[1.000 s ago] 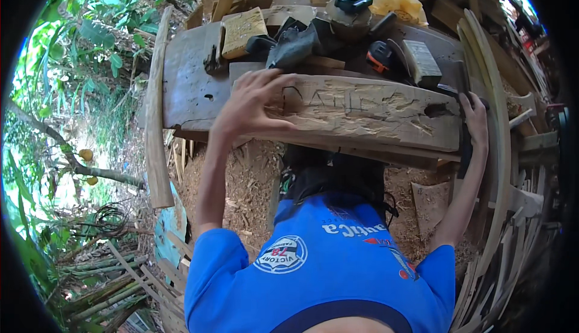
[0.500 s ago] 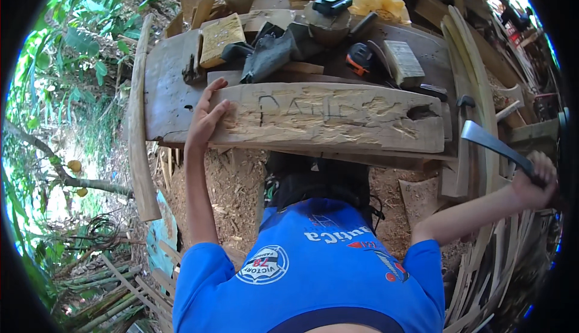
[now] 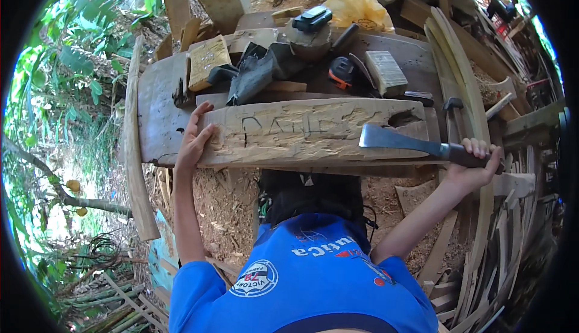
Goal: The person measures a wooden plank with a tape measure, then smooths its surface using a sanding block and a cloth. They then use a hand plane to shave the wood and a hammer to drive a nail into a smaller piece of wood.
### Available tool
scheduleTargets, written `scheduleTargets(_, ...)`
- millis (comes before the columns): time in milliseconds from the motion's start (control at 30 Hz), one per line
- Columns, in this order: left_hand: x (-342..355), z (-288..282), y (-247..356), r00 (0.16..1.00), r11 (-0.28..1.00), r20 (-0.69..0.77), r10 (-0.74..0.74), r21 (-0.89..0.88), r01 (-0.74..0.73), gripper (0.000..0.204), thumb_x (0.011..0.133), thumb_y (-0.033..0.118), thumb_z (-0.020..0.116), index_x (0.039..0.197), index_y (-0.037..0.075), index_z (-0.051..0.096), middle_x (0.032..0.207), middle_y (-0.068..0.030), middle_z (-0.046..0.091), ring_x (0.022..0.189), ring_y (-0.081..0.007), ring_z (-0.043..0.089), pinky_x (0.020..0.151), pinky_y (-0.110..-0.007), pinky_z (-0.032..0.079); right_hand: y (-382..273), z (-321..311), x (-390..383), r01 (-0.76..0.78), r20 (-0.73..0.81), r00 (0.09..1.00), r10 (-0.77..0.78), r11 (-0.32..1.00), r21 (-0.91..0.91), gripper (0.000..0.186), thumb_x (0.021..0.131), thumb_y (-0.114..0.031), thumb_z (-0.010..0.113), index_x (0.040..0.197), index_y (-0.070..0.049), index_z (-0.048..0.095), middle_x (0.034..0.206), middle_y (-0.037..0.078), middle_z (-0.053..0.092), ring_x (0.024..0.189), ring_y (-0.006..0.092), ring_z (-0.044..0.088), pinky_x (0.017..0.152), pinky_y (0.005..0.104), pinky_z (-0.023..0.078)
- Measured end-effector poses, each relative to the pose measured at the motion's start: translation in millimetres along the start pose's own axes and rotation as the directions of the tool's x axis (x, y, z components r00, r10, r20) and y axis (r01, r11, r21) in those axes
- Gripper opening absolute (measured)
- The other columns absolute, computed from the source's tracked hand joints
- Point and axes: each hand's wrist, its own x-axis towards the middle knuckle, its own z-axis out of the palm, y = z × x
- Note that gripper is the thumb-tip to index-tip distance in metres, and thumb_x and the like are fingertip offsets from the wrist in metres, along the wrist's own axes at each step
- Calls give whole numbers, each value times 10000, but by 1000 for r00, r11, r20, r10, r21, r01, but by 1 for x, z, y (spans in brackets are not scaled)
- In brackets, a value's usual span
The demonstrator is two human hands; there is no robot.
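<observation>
A thick wooden plank [image 3: 283, 143] with a chipped, rough-cut face lies along the near edge of the bench. Dark pencil-like marks run across its middle, and a dark hollow shows near its right end. My left hand [image 3: 194, 142] grips the plank's left end, thumb on the face and fingers reaching over the far edge. In my right hand [image 3: 480, 165] is a short machete [image 3: 401, 142], held by its dark handle. Its broad blade points left over the right part of the plank; whether it touches the wood I cannot tell.
On the wooden bench [image 3: 158, 113] behind the plank lie a dark cloth [image 3: 250, 76], a tape measure [image 3: 341, 73], a wood block [image 3: 386, 72] and a yellowish block [image 3: 208, 61]. A yellow plastic bag [image 3: 359, 10] sits farther back. Long curved poles flank the bench.
My right hand has brought the machete left and inward, from beyond the bench's right side to over the plank. My left hand keeps its hold. The whole view has shifted slightly.
</observation>
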Motion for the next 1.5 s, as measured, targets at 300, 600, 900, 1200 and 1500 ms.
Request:
scheduleTargets(300,-1,1,6,999,995,30,-17,100,14,496,864,125,519,1318,26,345,1321,-100,400,1244,-186,333,1042,-276,211,22,-6,4,-38,57,997,45,993,-113,271,858,-122,512,626,-141,373,569,-43,360,531,76,368,531,235,333)
scheduleTargets(600,-3,-1,3,1000,999,-23,-11,51,12,488,854,112,525,1307,24,365,1300,-97,422,1231,-183,348,1034,-279,229,31,40,-22,119,69,992,-109,981,-155,164,860,-243,509,878,-91,450,641,-9,400,595,107,402,614,288,362)
scheduleTargets(900,-1,2,9,994,996,-99,-44,67,51,466,803,120,608,1238,35,462,1200,-88,517,1099,-186,483,946,-279,354,56,104,-24,112,725,685,-67,994,-15,338,894,-364,470,1088,-95,403,675,63,464,556,163,482,541,292,442)
scheduleTargets(1200,-8,61,113,870,866,-91,484,-93,-491,804,679,352,734,1307,10,367,1201,-159,517,1102,-251,506,941,-377,361,115,132,-84,366,817,545,186,824,-432,353,774,-88,651,1069,-20,469,801,71,573,687,144,568,628,287,470)
scheduleTargets(1500,9,113,154,713,561,92,696,-689,-459,170,782,72,614,879,22,483,558,-43,505,507,-158,528,604,-362,451,100,92,-91,665,893,366,261,598,-447,416,758,-199,669,1120,-46,531,1018,145,543,1042,300,492,896,386,391)
